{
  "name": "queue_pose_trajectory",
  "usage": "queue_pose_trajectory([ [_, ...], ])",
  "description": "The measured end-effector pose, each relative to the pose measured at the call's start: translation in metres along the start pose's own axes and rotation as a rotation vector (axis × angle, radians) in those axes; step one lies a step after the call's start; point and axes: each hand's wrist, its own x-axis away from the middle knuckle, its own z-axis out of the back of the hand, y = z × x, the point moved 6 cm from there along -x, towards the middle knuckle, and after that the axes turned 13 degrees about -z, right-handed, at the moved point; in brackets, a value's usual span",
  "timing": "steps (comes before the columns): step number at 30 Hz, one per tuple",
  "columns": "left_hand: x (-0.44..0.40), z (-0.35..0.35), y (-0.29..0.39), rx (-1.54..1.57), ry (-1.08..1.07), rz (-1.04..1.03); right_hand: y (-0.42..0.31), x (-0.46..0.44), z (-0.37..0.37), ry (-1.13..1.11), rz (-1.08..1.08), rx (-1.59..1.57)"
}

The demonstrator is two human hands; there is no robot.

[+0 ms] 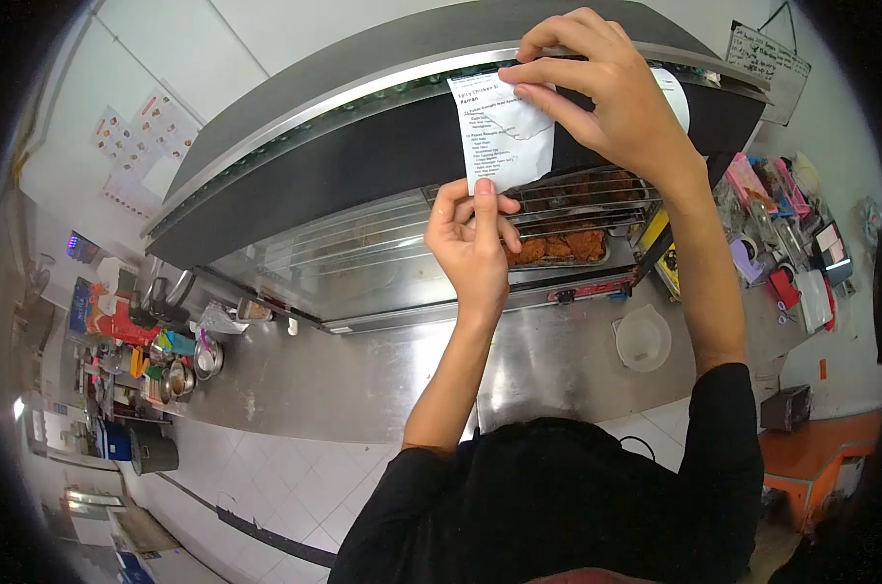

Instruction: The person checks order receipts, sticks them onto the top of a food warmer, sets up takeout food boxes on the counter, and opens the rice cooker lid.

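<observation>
A printed order receipt (504, 146) with a torn or creased line across it hangs upright at the metal ticket rail (363, 86) on the food warmer's dark top. Thumb and fingers of my left hand (473, 234) pinch its lower edge. At its upper right corner my right hand (606, 97) is closed on the paper, fingertips against the rail. Another white slip (671, 100) shows partly behind my right wrist. Below the receipt, behind the glass, trays of reddish-brown fried chicken (562, 247) sit in the warmer, partly hidden by my left hand.
On the steel counter (382, 389) stands a translucent plastic tub (643, 339). Metal bowls (207, 358) and utensils crowd the left. Scissors (785, 311) and packaged items lie at right, above an orange stool (801, 457). A small whiteboard (767, 66) hangs on the wall.
</observation>
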Motion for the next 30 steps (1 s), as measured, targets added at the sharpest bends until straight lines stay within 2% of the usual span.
queue_pose_trajectory([
  [8,0.008,0.002,-0.007,0.074,0.063,0.011,0.001,0.000,-0.001,0.015,0.008,0.013],
  [17,0.006,0.000,-0.011,0.010,0.019,0.044,0.001,0.001,0.000,0.024,0.006,0.006],
  [30,0.004,-0.002,-0.012,0.094,0.041,0.060,0.001,0.001,-0.001,0.025,-0.006,0.009],
])
